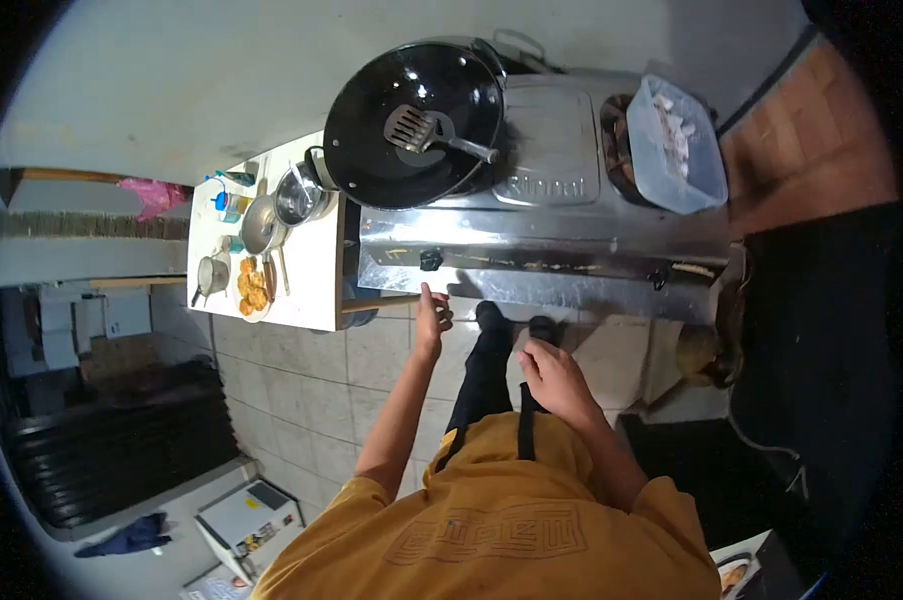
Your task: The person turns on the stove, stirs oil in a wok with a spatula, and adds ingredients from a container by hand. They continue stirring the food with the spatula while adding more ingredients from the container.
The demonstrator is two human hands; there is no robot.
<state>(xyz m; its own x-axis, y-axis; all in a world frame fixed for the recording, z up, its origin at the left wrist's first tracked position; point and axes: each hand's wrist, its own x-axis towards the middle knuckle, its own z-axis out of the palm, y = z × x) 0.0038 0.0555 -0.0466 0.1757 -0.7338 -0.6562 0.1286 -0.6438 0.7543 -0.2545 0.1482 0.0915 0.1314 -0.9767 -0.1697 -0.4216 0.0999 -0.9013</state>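
My left hand [431,322] is held just in front of the stove's left knob [430,260], with its index finger stretched toward the knob and the other fingers loosely bent. A small gap seems to separate fingertip and knob. Close to my waist, my right hand [556,380] is curled in with no object showing in it; its fingertips are partly hidden. On the left burner of the metal gas stove [546,222] sits a black wok [361,110]. A slotted metal spatula [409,128] lies inside the wok, its handle pointing right.
A clear plastic container [706,170] with whitish pieces stands on the stove's right burner. The white table [311,270] at left holds a plate of browned food [252,287], a metal bowl [301,196], a pan [259,228] and a small pot [212,275]. A dark mat [686,465] lies at right.
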